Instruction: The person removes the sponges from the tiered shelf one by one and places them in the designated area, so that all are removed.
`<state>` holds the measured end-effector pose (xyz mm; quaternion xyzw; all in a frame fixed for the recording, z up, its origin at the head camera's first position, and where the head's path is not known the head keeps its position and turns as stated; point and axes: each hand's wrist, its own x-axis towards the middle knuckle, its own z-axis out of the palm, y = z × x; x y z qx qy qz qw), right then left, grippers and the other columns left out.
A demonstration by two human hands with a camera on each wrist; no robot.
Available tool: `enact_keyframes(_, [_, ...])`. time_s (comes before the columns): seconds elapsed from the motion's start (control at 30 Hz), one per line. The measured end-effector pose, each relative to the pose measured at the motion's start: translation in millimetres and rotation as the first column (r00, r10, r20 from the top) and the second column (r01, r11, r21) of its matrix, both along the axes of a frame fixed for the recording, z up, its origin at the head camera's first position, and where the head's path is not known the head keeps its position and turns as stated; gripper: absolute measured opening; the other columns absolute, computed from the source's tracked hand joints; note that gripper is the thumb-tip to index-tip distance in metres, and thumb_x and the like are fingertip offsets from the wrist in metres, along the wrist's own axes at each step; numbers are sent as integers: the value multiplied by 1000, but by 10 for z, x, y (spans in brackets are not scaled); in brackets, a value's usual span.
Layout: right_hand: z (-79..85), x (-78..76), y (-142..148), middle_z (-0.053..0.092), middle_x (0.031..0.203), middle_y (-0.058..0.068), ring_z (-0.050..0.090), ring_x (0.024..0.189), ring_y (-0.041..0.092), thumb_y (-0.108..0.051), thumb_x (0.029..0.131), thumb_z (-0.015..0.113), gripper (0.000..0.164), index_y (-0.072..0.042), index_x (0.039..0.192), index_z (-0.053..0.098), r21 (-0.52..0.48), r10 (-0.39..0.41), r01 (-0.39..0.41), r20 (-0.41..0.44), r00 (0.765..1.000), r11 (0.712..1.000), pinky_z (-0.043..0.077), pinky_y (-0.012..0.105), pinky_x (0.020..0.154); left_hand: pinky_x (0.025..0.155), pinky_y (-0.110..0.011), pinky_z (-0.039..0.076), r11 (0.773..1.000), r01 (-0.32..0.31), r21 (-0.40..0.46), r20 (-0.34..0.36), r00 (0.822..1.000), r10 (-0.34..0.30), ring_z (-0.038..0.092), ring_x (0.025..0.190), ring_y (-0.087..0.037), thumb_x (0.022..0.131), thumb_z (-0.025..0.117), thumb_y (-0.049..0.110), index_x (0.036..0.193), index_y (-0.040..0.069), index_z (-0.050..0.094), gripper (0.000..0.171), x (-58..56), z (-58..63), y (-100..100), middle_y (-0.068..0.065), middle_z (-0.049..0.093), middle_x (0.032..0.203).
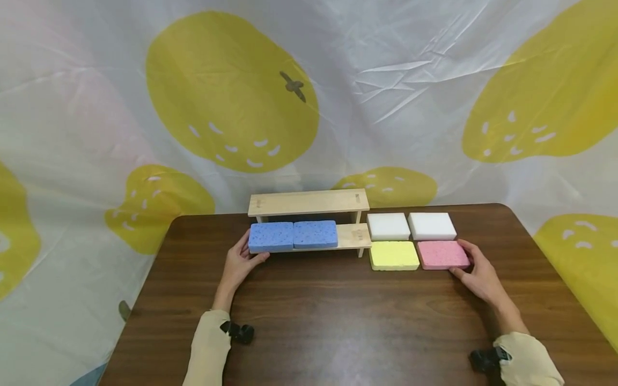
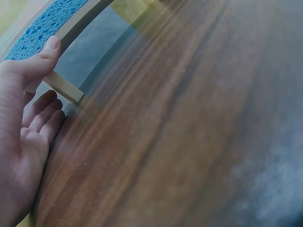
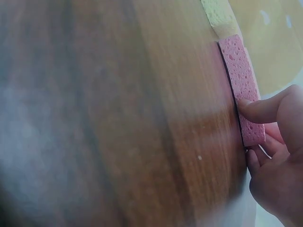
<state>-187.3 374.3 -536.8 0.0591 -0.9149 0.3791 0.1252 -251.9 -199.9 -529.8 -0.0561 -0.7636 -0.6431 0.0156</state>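
Note:
At the left end of the small wooden shelf, my left hand (image 1: 238, 262) holds the outer blue sponge (image 1: 270, 236). Its thumb lies along the front edge, by the wooden board, and another finger is at the sponge's left side. A second blue sponge (image 1: 315, 234) sits snugly beside it on the lower tier (image 1: 353, 236). My right hand (image 1: 483, 276) grips the right end of a pink sponge (image 1: 442, 254), thumb on its front face and fingers at the side. In the right wrist view the pink sponge (image 3: 241, 85) lies flat, close against the tabletop.
Left of the pink sponge lies a yellow sponge (image 1: 394, 255). Two white sponges, one left (image 1: 388, 226) and one right (image 1: 432, 225), lie behind them. The shelf's raised upper tier (image 1: 309, 203) stands at the back of the brown table (image 1: 347, 321), before a fruit-print curtain (image 1: 386, 107).

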Motion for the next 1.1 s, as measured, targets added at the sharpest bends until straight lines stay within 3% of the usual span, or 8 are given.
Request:
enact_keyframes(0.3, [9, 42, 12, 45, 137, 42, 45, 115, 51, 6, 79, 77, 79, 16, 145, 35, -37, 17, -18, -31, 999, 999, 23, -7, 88, 92, -10, 49, 1000, 18, 25, 21, 1000, -19, 50, 136, -34, 85, 80, 1, 157, -2, 30, 88, -3, -25, 20, -25, 45, 154])
enact_keyframes(0.43, [30, 49, 20, 44, 137, 45, 49, 125, 13, 12, 78, 73, 75, 18, 143, 35, -79, 58, -64, -77, 995, 995, 26, -5, 90, 93, -9, 48, 1000, 13, 27, 18, 1000, -13, 49, 137, -33, 85, 80, 1, 157, -2, 30, 88, 1, -46, 10, -25, 44, 155])
enact_keyframes(0.57, [73, 35, 12, 43, 136, 47, 34, 115, -24, 21, 77, 66, 71, 20, 142, 36, -129, 93, -109, -126, 988, 986, 30, -4, 93, 94, -9, 47, 1000, 9, 28, 14, 1000, -10, 49, 138, -33, 85, 81, 1, 157, -2, 30, 88, 2, -53, -1, -24, 44, 155])
enact_keyframes(0.73, [202, 26, -52, 42, 140, 45, 37, 126, -17, 24, 77, 62, 74, 16, 145, 35, -142, 78, -95, -123, 989, 985, 29, -4, 95, 93, -10, 49, 1000, 5, 20, 7, 1000, -5, 51, 136, -32, 85, 81, 2, 157, -2, 31, 87, -2, -37, -4, -24, 46, 154])
enact_keyframes(0.83, [299, 18, -116, 41, 144, 41, 43, 143, 21, 21, 79, 64, 74, 14, 147, 35, -112, 52, -64, -111, 992, 992, 26, -4, 96, 93, -10, 49, 1000, 3, 13, 3, 1000, -3, 50, 135, -33, 85, 80, 1, 157, -3, 31, 87, -3, -24, -7, -25, 45, 154])
enact_keyframes(0.93, [375, 1, -183, 42, 145, 40, 43, 130, 52, 18, 80, 68, 74, 13, 147, 37, -73, 39, -48, -116, 992, 996, 25, -5, 94, 93, -9, 48, 1000, 2, 9, 7, 1000, -3, 50, 136, -33, 85, 80, 2, 157, -3, 31, 87, 0, -15, -8, -25, 45, 154])
enact_keyframes(1.07, [420, -19, -257, 47, 141, 39, 50, 129, 6, 14, 80, 73, 76, 11, 147, 39, -68, 38, -46, -117, 992, 997, 27, -5, 92, 94, -9, 47, 1000, 6, 12, 16, 1000, -6, 50, 137, -33, 86, 80, 2, 157, -3, 30, 87, 4, -7, -7, -25, 45, 154])
enact_keyframes(1.1, [426, -20, -276, 49, 140, 39, 50, 126, 3, 13, 79, 74, 76, 10, 147, 40, -68, 35, -43, -117, 993, 997, 28, -5, 91, 94, -9, 47, 1000, 7, 13, 17, 1000, -7, 50, 137, -33, 86, 80, 2, 157, -3, 30, 87, 5, -5, -6, -25, 45, 154])
